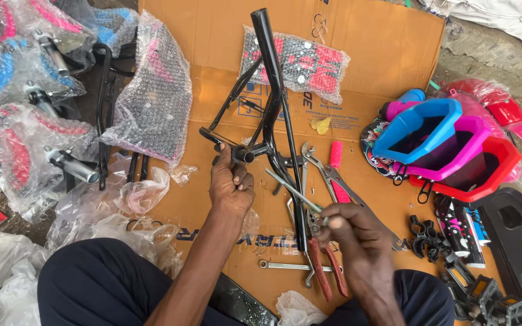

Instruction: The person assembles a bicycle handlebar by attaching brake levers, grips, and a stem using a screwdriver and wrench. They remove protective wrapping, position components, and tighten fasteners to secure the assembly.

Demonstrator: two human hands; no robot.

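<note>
Head view looks down on a flattened cardboard sheet (388, 42) spread on the ground, where a person sits at work on a black bicycle frame (271, 90). Left hand (231, 181) is closed tight around the frame's short cross tube near its open end, pinning it against the cardboard. Right hand (357, 232) pinches the end of a thin metal rod (294, 192) between thumb and fingers, its far tip angled up toward the frame's tube junction. Red-handled pliers (324, 274), a spanner (285, 265) and other tools lie just beside that hand. A pink grip (336, 154) lies near the frame, and stacked blue, pink and red plastic baskets (442, 142) sit well to the right. Bubble-wrapped seats (25, 139) pile up on the left.

To do this well, I judge the left hand should hold the frame dead steady while the rod is lined up straight with the tube, guided gently, not forced at an angle.
</note>
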